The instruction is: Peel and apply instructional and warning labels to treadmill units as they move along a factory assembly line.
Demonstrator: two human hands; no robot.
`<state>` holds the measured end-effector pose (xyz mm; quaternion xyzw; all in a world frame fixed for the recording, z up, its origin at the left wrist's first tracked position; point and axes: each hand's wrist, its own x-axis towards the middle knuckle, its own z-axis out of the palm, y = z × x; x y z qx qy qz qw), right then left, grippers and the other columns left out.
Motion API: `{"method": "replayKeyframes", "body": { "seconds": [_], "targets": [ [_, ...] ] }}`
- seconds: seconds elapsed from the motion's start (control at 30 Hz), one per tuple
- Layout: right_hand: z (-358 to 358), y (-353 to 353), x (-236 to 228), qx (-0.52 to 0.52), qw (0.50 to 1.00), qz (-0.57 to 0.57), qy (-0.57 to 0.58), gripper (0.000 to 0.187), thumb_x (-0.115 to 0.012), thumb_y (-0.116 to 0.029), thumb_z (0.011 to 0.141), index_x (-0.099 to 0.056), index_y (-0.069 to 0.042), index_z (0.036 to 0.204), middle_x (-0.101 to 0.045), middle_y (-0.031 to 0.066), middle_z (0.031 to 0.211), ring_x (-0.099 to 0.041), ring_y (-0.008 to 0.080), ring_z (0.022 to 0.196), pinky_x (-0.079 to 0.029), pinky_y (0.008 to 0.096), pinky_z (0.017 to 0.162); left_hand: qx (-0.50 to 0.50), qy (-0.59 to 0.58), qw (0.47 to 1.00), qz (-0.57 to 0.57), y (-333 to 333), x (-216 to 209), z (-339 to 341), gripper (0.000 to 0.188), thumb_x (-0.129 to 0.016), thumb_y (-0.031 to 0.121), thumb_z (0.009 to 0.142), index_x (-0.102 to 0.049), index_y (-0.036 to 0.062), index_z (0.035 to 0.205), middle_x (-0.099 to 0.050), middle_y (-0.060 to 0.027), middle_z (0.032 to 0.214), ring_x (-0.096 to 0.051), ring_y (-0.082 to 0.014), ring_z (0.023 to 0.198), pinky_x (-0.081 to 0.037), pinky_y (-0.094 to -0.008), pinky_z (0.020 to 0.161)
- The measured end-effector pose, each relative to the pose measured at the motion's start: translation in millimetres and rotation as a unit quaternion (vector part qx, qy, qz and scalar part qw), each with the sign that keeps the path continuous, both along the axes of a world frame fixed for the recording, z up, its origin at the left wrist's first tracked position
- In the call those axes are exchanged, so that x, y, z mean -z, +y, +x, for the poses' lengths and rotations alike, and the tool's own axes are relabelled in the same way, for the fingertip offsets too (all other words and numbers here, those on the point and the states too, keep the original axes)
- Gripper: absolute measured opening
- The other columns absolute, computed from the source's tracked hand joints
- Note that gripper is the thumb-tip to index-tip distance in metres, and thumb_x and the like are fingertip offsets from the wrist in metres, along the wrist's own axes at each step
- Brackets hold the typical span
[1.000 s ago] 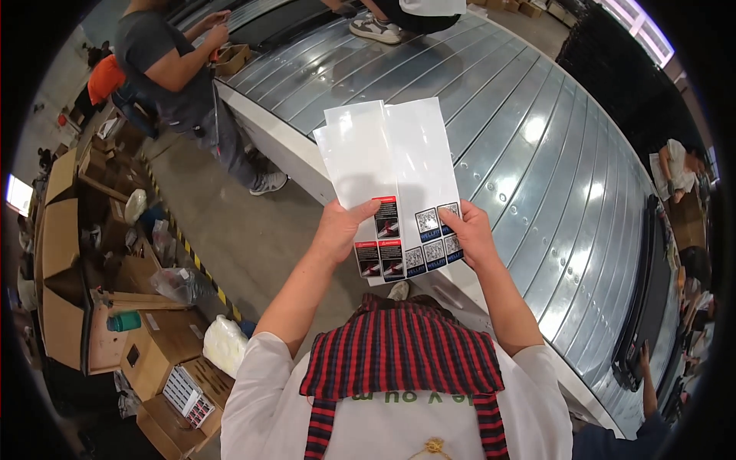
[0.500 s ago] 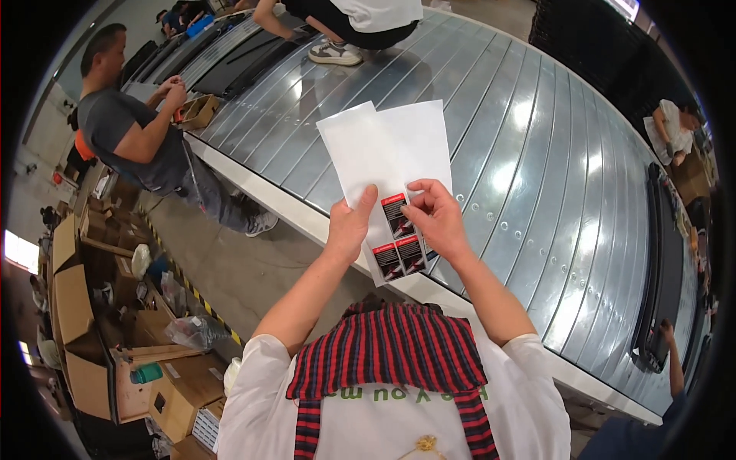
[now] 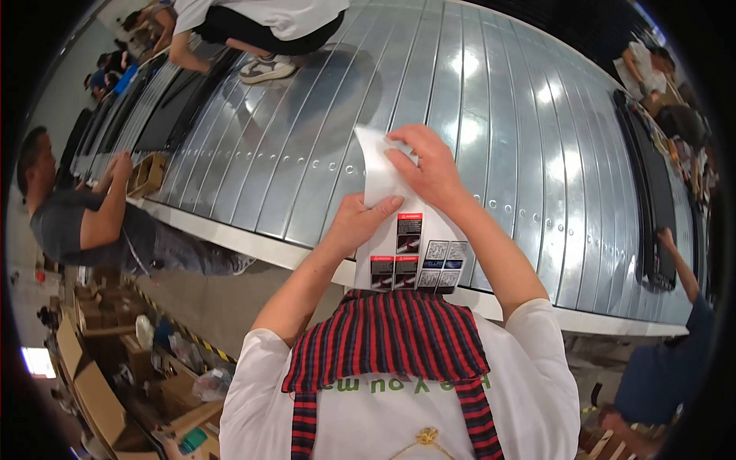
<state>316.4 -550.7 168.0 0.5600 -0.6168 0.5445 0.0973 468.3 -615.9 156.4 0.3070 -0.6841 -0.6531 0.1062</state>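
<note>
My left hand (image 3: 366, 220) grips a pair of overlapping white label sheets (image 3: 376, 188) by their left side, thumb across the front. Red-topped black labels (image 3: 409, 234) cling to the lower part of the front sheet. On the right, the sheet behind shows labels with square black-and-white codes (image 3: 445, 264). My right hand (image 3: 431, 169) is at the upper end of the sheets, fingers and thumb curled round the paper, which bends there. The sheets' lower edge comes close to my striped apron (image 3: 387, 333).
Before me stretches a ribbed metal surface (image 3: 307, 123) with a white edge (image 3: 284, 253). A person squats on it, one shoe (image 3: 267, 69) showing. Another person (image 3: 84, 222) stands at left. Open cardboard boxes (image 3: 100, 391) fill the lower left. A long black part (image 3: 652, 192) lies at right.
My right hand has moved from beside the red-topped labels up to the sheets' top. The paper is now bent there, and the rear sheet's code labels have come into sight. The surroundings have shifted leftward in view.
</note>
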Motion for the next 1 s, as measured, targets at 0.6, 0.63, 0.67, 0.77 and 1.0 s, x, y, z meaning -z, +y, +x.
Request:
{"method": "replayKeyframes", "body": {
  "seconds": [0.6, 0.63, 0.67, 0.77, 1.0],
  "targets": [
    [68.9, -58.8, 21.9, 0.114, 0.948, 0.1, -0.279, 0.013, -0.062, -0.007, 0.077, -0.058, 0.002, 0.085, -0.062, 0.0081, 0.074, -0.058, 0.012, 0.064, -0.049, 0.0247, 0.061, 0.032, 0.15, 0.987, -0.04, -112.1, 9.0, -23.3, 0.032, -0.059, 0.031, 0.083, -0.061, -0.0006, 0.081, -0.055, 0.0017, 0.066, -0.048, -0.005, 0.06, -0.039, -0.0219, 0.051],
    [70.2, -59.6, 21.2, 0.145, 0.948, 0.113, -0.259, 0.013, -0.061, -0.007, 0.077, -0.058, 0.002, 0.085, -0.062, 0.008, 0.072, -0.058, 0.0114, 0.062, -0.048, 0.0245, 0.058, 0.055, 0.166, 0.982, -0.076, -114.1, 9.3, -25.2, 0.032, -0.059, 0.031, 0.083, -0.061, -0.0009, 0.081, -0.056, 0.0015, 0.066, -0.048, -0.005, 0.06, -0.039, -0.0218, 0.051],
    [70.7, -60.1, 20.0, 0.152, 0.948, 0.112, -0.257, 0.013, -0.061, -0.007, 0.077, -0.058, 0.002, 0.085, -0.062, 0.008, 0.072, -0.058, 0.0114, 0.062, -0.048, 0.0245, 0.058, 0.077, 0.183, 0.974, -0.112, -115.8, 9.2, -26.4, 0.032, -0.059, 0.03, 0.083, -0.061, -0.0013, 0.082, -0.056, 0.0014, 0.066, -0.048, -0.0051, 0.059, -0.039, -0.0217, 0.051],
    [71.8, -61.7, 15.6, 0.19, 0.954, 0.134, -0.19, 0.012, -0.059, -0.008, 0.079, -0.059, 0.003, 0.085, -0.061, 0.0081, 0.068, -0.058, 0.0102, 0.06, -0.047, 0.024, 0.054, 0.085, 0.173, 0.979, -0.069, -120.1, 6.2, -26.7, 0.032, -0.058, 0.03, 0.083, -0.061, -0.0018, 0.083, -0.057, 0.0002, 0.068, -0.049, -0.0052, 0.061, -0.04, -0.0219, 0.052],
    [70.3, -66.9, 14.5, 0.11, 0.936, 0.127, -0.309, 0.014, -0.055, -0.01, 0.083, -0.059, 0.003, 0.085, -0.061, 0.0058, 0.069, -0.058, 0.0092, 0.062, -0.047, 0.0227, 0.055, 0.084, 0.159, 0.982, -0.053, -127.3, -0.3, -21.2, 0.03, -0.057, 0.029, 0.084, -0.061, -0.0015, 0.084, -0.058, -0.0012, 0.068, -0.051, -0.0061, 0.063, -0.042, -0.0226, 0.055]
  ]
}}
